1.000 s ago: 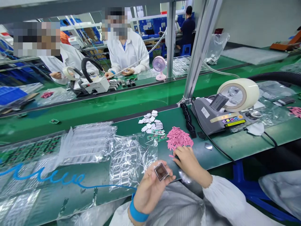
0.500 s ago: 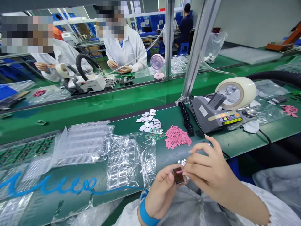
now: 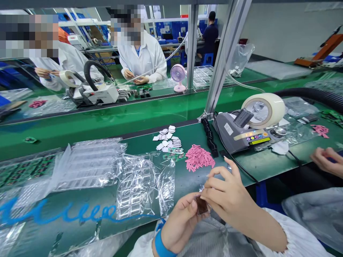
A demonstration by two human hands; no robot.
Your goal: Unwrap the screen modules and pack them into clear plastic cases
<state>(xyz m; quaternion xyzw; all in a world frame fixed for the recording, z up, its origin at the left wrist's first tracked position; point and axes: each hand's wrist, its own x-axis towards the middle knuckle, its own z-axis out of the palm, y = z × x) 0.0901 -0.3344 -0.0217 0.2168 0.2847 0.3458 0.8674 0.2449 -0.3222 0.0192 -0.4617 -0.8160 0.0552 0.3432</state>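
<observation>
My left hand [image 3: 184,210] grips a small square part with a dark brown face and clear edges [image 3: 201,206] between thumb and fingers, just off the bench's front edge. My right hand [image 3: 225,192] has its thumb and front fingertips pinched at the part's upper right edge, the other fingers raised. What those fingertips hold, if anything, is hidden. A few shiny pieces [image 3: 202,187] show just behind the fingers. Beyond my hands lies a heap of pink strips [image 3: 199,157], beside small green circuit boards [image 3: 174,154] and white squares [image 3: 167,137].
A tape dispenser [image 3: 232,134] with a large roll stands right of the pink heap, behind a black cable. Bagged clear plastic parts [image 3: 136,185] lie to the left. A blue coiled cord [image 3: 80,212] runs to my left wristband. Another person's hand [image 3: 328,160] is at far right.
The pink strip seen at my right fingertips over the brown face is now out of sight. My right fingers have shifted to the part's upper edge. Another person's hand has appeared at right.
</observation>
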